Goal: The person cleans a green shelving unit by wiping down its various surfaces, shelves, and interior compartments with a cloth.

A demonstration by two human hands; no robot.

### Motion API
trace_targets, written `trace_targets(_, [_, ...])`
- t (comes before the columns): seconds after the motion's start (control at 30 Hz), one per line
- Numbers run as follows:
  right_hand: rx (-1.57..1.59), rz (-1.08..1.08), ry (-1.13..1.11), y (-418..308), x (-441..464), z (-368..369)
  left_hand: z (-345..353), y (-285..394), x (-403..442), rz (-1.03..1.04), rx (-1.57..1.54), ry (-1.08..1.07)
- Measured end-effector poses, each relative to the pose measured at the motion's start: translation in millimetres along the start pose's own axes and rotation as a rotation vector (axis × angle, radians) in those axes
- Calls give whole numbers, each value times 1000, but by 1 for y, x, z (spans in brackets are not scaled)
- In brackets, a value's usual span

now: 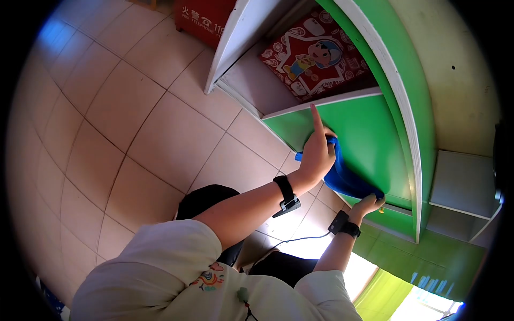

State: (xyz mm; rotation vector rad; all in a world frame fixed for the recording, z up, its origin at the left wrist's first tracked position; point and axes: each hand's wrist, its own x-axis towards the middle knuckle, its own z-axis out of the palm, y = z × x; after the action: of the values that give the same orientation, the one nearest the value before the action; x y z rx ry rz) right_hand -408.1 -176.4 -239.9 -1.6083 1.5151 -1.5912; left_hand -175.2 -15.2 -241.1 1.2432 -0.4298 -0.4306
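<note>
My left hand (317, 154) is closed on one end of a blue cloth (345, 176), with its index finger stretched out toward the white shelf edge. Lower right, my right hand (367, 205) grips the other end of the cloth. Between both hands the cloth sags in front of the green panel (356, 125) of a cabinet. Whether it touches the panel I cannot tell. A small yellow thing (382, 210) shows just beside my right fingers, too small to make out.
Above the panel, an open compartment holds a red box with a cartoon figure (321, 53). A red fire-alarm box (201, 21) stands on the tiled floor (155, 134). White shelves (461, 179) are at right. A cable (300, 238) runs from my right wrist device.
</note>
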Motion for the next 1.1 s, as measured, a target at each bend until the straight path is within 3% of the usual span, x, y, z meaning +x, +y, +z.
trace_targets(0.23, [-84,-133,-107,-19,-43,33,0,1,13,241,-53,119])
trace_targets(0.37, [53,-137,-92,-32,-79,67,-15,9,27,198,-120,248])
trace_targets(0.5, [40,-216,-134,-58,-112,91,-34,7,48,296,-95,384])
trace_targets(0.7, [78,-220,-134,-73,-132,111,-49,15,60,325,-66,452])
trace_targets(0.87, [34,-244,-142,-77,-132,110,-52,20,62,317,-101,461])
trace_targets(1.0, [8,-184,-282,-68,-126,93,-56,20,63,321,-117,474])
trace_targets(1.1, [256,-293,-251,-74,-134,76,-62,30,67,313,-141,525])
